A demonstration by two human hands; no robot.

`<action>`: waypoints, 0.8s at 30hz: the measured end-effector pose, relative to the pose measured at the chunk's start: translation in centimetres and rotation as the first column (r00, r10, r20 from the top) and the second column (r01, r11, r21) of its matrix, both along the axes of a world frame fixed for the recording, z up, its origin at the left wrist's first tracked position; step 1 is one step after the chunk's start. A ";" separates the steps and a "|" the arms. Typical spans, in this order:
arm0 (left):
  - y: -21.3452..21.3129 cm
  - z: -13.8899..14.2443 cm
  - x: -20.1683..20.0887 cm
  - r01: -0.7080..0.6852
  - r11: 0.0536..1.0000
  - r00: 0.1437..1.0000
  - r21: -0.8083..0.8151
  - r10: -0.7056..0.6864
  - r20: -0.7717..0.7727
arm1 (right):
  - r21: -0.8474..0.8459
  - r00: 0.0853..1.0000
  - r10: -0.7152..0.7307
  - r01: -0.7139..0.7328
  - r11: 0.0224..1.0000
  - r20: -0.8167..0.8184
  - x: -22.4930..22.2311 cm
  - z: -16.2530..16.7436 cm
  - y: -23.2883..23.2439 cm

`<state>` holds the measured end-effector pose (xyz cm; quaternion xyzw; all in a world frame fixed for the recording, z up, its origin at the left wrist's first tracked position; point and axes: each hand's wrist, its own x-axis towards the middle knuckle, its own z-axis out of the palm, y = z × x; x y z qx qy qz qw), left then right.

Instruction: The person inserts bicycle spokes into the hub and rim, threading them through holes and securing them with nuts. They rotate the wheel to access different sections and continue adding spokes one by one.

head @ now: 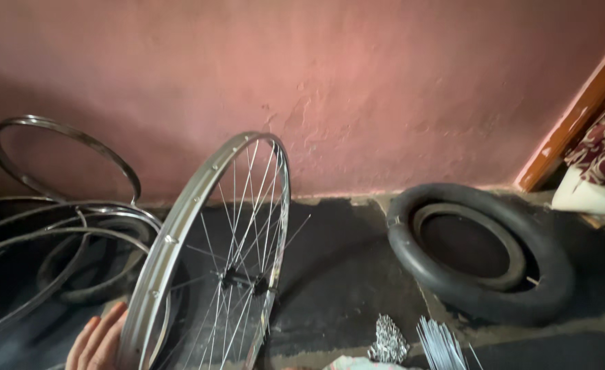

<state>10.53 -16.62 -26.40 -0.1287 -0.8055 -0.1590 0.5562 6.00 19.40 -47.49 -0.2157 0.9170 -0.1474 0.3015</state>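
The silver spoked bicycle wheel [213, 260] stood upright on the dark floor [343, 274], tilted slightly, in front of the pink plaster wall [357, 82]. The left hand [98, 342] lay open and flat against its rim at the lower left, fingers extended. No right hand showed. Bare metal rims [62, 205] lay to the left; a black rubber tyre [480, 253] and loose silver spokes [439, 342] lay to the right.

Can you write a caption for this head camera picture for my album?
A left hand steadies an upright spoked bicycle wheel beside bare rims and a black tyre.
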 end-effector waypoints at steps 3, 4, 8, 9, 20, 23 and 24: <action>2.1 3.5 1.8 0.031 0.999 1.000 0.041 -0.031 0.001 | 0.020 1.000 0.002 -0.002 1.000 -0.001 1.7 0.2 -0.8; 2.9 4.8 2.8 0.043 0.997 0.999 0.059 -0.044 0.009 | 0.031 1.000 0.003 -0.003 1.000 0.000 2.2 0.5 -1.0; 3.8 8.6 6.8 0.194 0.973 0.934 0.126 -0.223 0.278 | 0.045 1.000 -0.004 0.004 0.999 0.008 3.0 2.1 -2.3; 4.0 9.0 7.3 0.209 0.967 0.920 0.148 -0.246 0.305 | 0.063 1.000 -0.012 0.011 0.998 0.024 3.2 2.6 -2.5; 5.8 11.7 8.6 0.214 0.946 0.893 0.243 -0.290 0.345 | 0.132 1.000 0.015 -0.016 0.991 0.014 3.7 4.2 -2.8; 6.2 12.3 9.3 0.231 0.935 0.880 0.271 -0.319 0.351 | 0.130 1.000 0.024 -0.026 0.991 0.015 3.9 4.1 -2.7; 6.3 12.3 9.4 0.229 0.933 0.880 0.277 -0.320 0.352 | 0.131 1.000 0.022 -0.024 0.991 0.020 4.0 4.1 -2.6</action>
